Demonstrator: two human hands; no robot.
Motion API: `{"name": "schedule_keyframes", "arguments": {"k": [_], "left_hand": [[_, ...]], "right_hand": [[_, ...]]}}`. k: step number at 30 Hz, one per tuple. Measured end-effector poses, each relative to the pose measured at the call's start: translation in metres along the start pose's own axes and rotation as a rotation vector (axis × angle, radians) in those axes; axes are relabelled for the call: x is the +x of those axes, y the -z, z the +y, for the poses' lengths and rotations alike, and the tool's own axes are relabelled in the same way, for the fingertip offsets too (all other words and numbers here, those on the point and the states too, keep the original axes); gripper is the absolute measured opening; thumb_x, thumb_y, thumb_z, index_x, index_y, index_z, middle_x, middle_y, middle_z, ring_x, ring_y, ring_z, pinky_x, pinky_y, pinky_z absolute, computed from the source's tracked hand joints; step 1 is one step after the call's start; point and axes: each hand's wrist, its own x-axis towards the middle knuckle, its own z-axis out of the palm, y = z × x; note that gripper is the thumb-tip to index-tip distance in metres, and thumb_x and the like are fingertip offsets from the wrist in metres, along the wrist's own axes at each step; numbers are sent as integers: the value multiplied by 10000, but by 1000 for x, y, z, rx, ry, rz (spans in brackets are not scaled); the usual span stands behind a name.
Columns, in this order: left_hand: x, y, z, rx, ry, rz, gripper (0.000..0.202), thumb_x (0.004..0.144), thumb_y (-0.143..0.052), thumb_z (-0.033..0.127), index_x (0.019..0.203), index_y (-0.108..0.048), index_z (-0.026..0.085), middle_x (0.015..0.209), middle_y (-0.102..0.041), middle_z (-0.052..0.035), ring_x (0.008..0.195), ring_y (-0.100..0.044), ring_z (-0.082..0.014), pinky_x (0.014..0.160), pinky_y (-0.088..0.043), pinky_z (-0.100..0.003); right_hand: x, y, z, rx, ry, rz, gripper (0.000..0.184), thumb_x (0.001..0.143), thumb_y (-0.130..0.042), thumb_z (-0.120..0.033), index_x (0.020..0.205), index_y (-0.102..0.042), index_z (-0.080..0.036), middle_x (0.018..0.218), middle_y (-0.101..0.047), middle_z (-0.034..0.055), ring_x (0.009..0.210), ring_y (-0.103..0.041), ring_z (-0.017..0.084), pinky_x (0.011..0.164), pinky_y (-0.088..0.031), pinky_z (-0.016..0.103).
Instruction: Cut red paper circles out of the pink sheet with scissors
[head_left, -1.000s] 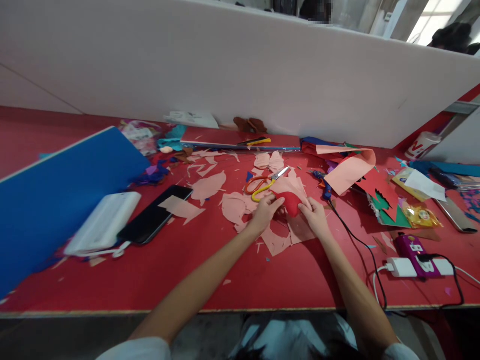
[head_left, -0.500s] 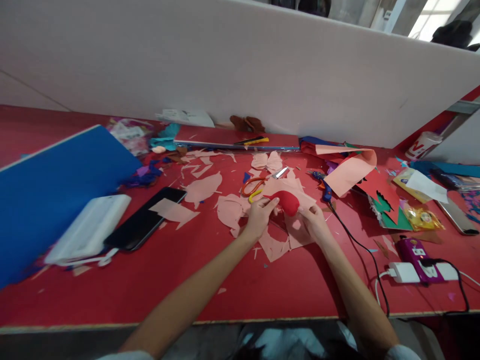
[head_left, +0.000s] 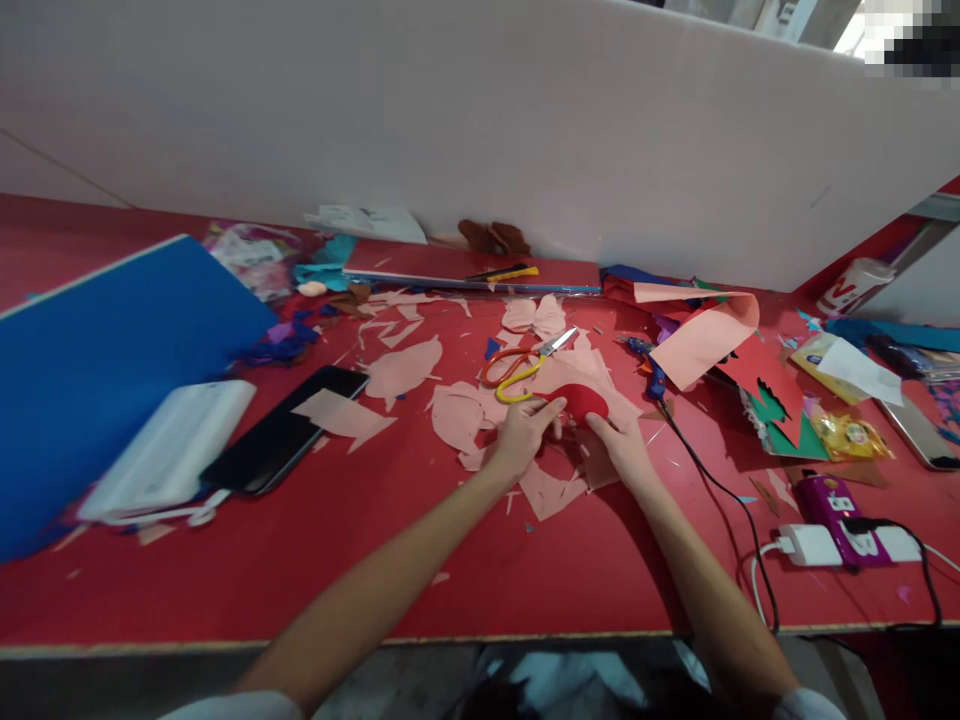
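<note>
Pinched between my left hand [head_left: 520, 436] and my right hand [head_left: 622, 446] is a rounded red cut-out piece [head_left: 585, 401], perhaps felt or craft foam. My left thumb presses on its left edge, and my right thumb and fingers grip its lower right side. Just beyond my left hand lie scissors [head_left: 517, 372] with orange and yellow handles, blades pointing away to the right. Peach sheet scraps [head_left: 551, 490] spread beneath and around both hands. Farther back sits a butterfly-like peach cut-out [head_left: 534, 317].
To the left are a blue board [head_left: 135, 370], a white power bank-like block [head_left: 169, 450] and a black phone [head_left: 289, 430]. On the right lie a blue glue gun [head_left: 654, 375] with a black cord and a purple power strip [head_left: 844, 525]. A white partition [head_left: 450, 120] stands behind.
My right hand has shifted its hold, its thumb now lying over the red piece's lower edge. The red piece has turned slightly and moved a little right. The view has tilted slightly.
</note>
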Motion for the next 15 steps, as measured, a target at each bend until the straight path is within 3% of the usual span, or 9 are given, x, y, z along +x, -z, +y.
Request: {"name": "schedule_keyframes", "arguments": {"k": [10,15], "left_hand": [[0,-2,4,23,67,-9,412,732,-619,445,449,-529,159,406,-484,14,387,-412,-78,407,-287,-216],[4,-1,0,-2,66,19,354,715,-629,434,514,-538,156,435,-519,18,376,-400,-66,386,-272,-203]], "right_hand": [[1,2,-1,-37,47,36,173,746,-604,-342,802,-686,-201,807,-719,10,761,-651,194,764,-522,336],[2,5,-5,-153,118,61,166,760,-576,-309,792,-693,-196,831,-719,14,810,-637,196,808,-502,337]]}}
